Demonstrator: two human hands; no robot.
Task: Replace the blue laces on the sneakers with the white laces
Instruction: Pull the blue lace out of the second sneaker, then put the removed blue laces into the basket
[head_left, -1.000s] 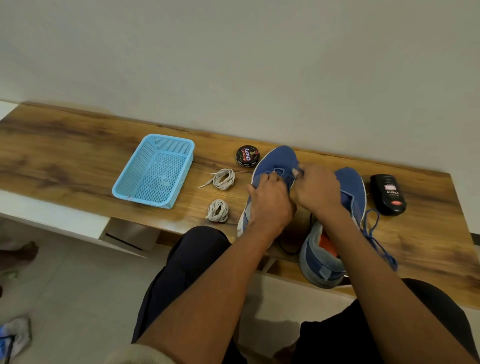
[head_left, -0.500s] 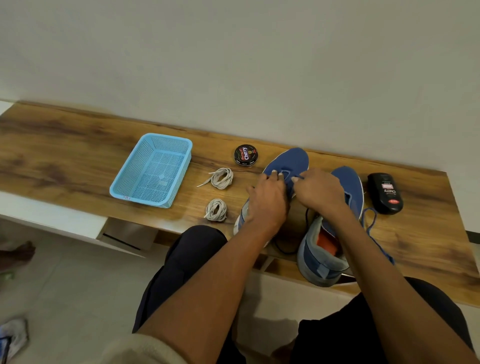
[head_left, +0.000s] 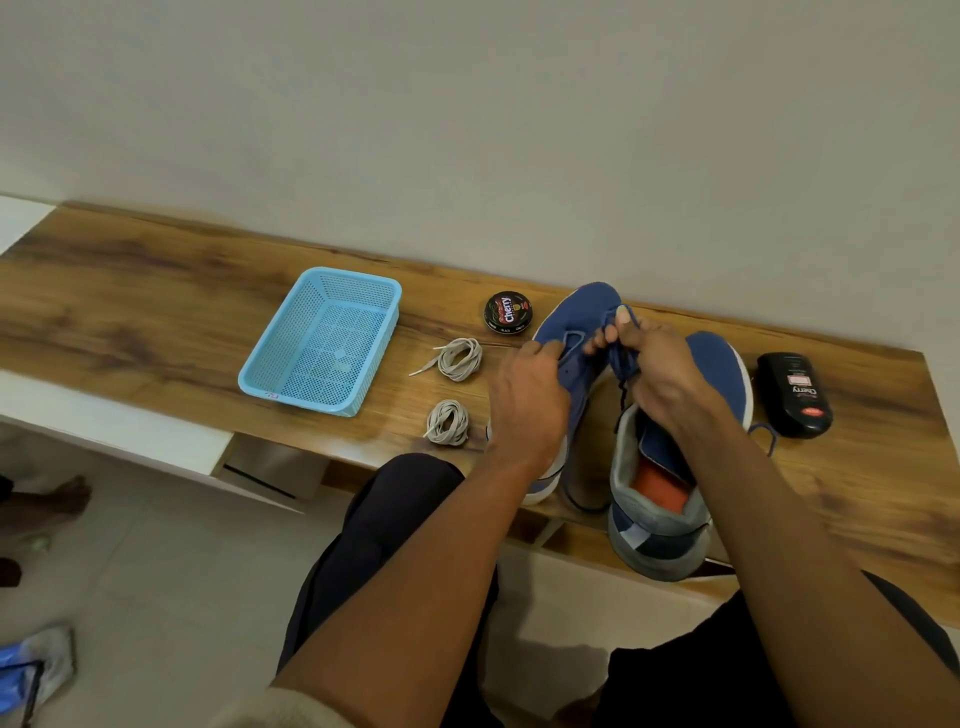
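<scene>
Blue lace (head_left: 621, 358) stayed pinched in my right hand (head_left: 657, 374) while my left hand (head_left: 530, 402) gripped the left sneaker (head_left: 576, 332).

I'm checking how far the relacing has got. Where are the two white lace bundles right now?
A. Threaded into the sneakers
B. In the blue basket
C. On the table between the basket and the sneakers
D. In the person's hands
C: both white lace bundles lie coiled on the table, right of the blue basket and left of the sneakers.
</scene>
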